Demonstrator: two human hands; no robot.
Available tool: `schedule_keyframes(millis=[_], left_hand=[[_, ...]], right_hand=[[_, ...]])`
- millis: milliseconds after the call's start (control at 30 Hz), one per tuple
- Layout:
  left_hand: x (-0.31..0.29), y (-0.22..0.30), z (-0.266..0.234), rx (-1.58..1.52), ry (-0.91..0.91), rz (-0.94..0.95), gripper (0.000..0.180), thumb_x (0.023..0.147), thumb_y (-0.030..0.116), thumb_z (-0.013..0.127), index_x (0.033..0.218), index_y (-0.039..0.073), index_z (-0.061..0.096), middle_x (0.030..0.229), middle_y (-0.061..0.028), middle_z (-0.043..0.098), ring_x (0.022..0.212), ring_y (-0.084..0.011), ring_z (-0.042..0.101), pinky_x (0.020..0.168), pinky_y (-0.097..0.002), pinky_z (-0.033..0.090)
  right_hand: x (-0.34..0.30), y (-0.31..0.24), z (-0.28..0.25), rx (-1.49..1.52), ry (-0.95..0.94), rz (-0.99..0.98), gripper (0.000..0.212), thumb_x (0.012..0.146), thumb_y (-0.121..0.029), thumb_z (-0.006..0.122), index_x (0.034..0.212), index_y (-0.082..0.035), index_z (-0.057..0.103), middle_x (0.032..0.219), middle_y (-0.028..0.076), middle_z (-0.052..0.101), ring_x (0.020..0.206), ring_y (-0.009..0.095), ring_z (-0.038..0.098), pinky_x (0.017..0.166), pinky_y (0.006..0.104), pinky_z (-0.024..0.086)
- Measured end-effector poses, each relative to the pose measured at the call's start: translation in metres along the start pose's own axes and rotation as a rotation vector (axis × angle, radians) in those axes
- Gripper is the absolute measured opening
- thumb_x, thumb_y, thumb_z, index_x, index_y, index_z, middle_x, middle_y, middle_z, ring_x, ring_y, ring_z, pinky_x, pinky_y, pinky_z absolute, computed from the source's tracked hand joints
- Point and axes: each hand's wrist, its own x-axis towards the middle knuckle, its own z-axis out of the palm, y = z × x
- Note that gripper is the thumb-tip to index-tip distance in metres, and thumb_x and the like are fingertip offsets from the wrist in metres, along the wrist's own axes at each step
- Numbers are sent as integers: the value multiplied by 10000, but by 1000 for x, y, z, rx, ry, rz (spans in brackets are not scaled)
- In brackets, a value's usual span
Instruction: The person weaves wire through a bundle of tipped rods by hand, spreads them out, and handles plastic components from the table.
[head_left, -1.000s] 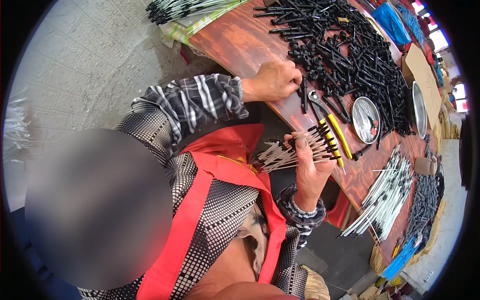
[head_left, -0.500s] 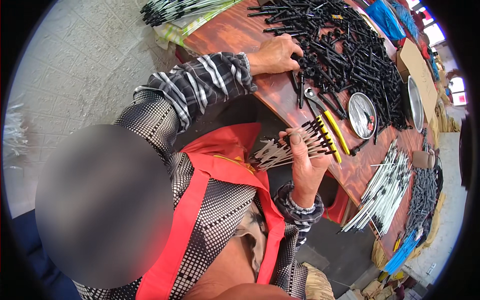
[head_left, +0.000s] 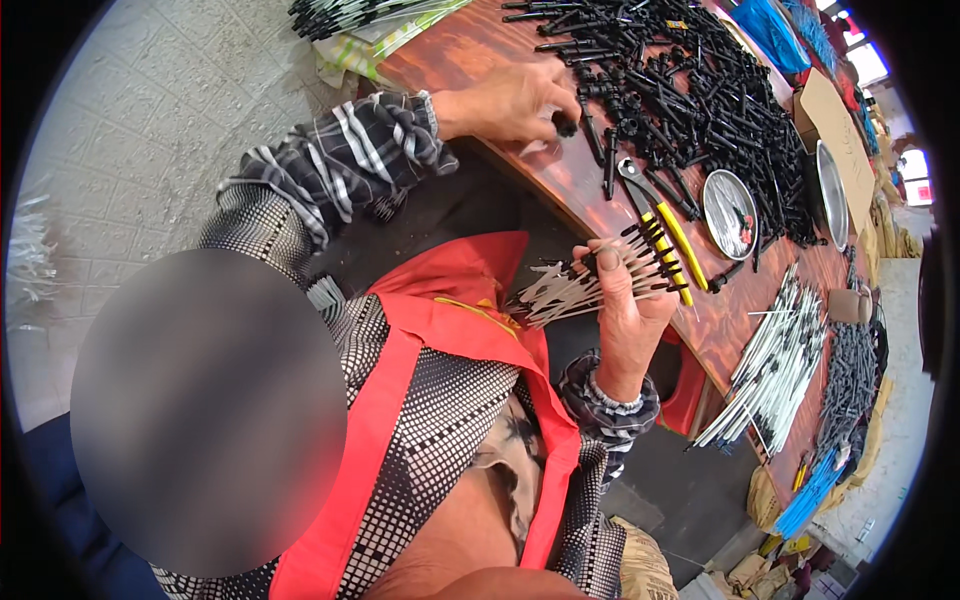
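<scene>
My left hand (head_left: 520, 105) is held over the front edge of the wooden table (head_left: 440, 65), fingers curled round a small black part (head_left: 565, 123) whose exact kind I cannot make out. Beyond it lies a big heap of black plastic tube-like fittings (head_left: 690, 110). My right hand (head_left: 628, 305) grips a fanned bundle of thin white rods with black end pieces (head_left: 570, 288), thumb on top, in front of the table edge. Close to these black ends, pliers with yellow handles (head_left: 672, 240) lie on the table.
A round metal dish (head_left: 730, 215) and a second metal bowl (head_left: 830, 192) stand by the heap, near an open cardboard box (head_left: 838, 115). More white rods (head_left: 770, 370) lie at right, beside grey pieces (head_left: 848, 385) and blue rods (head_left: 808, 500). Another rod bundle (head_left: 350, 12) rests at far left.
My left hand has pulled back from the heap toward the table's front edge, with a small black part now in its fingers. My right hand still holds the rod bundle, nearly in place.
</scene>
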Motion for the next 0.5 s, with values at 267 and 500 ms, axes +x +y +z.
schedule_keyframes(millis=[267, 500], left_hand=[[-6, 6, 13, 9, -106, -40, 424, 779, 95, 659, 1199, 146, 690, 942, -166, 550, 884, -322, 585, 783, -409, 479], [7, 20, 22, -307, -31, -565, 334, 899, 291, 632, 1035, 5, 742, 545, -69, 632, 455, -122, 588, 474, -299, 466]], right_hand=[[1, -3, 4, 15, -3, 5, 230, 948, -174, 688, 988, 53, 683, 876, 104, 701, 788, 168, 679, 719, 291, 557], [1, -1, 3, 11, 11, -16, 226, 954, -166, 679, 984, 57, 684, 874, 107, 701, 787, 173, 681, 718, 294, 556]])
